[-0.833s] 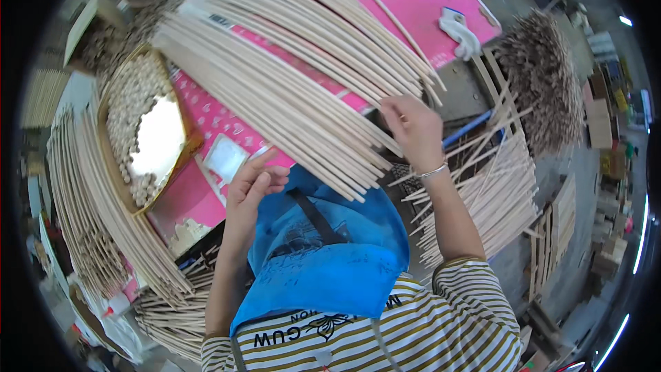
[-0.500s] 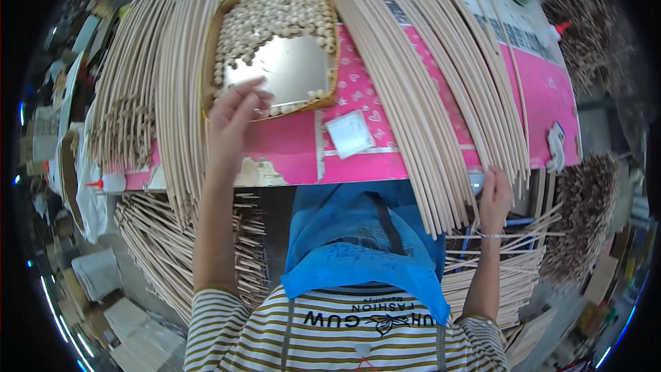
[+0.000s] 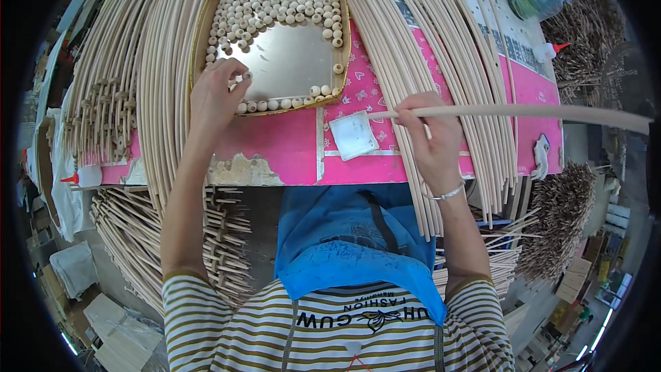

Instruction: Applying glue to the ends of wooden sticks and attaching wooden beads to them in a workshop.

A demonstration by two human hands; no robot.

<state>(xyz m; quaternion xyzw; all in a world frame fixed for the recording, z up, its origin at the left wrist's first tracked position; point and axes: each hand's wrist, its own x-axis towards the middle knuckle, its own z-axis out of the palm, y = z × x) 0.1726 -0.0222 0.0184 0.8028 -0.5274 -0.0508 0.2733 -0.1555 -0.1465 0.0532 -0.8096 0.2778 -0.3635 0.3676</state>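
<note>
Pink-topped worktable (image 3: 282,148) lies ahead. At two o'clock, right hand (image 3: 435,139) clamps a slender pale wooden rod (image 3: 523,111), tip near a white square dish (image 3: 353,136). At ten, left hand (image 3: 215,98) nearly pinches beside round wooden beads (image 3: 326,90); bead grip cannot be confirmed. Keep rod level, steady.

Wooden rod (image 3: 537,114) in right fingers (image 3: 412,126)

Way in over the bead tray's (image 3: 296,55) bare middle; rods flank it
The pink tabletop (image 3: 282,141) on the tray's near side leaves a lane, as far as I can see; the left hand (image 3: 219,93) blocks its near left corner; left rods (image 3: 169,48) crowd its left wall; rightward come a square white dish (image 3: 354,136), right rods (image 3: 385,27), and the right hand's (image 3: 432,139) stick (image 3: 523,113), barring the way crosswise
</note>
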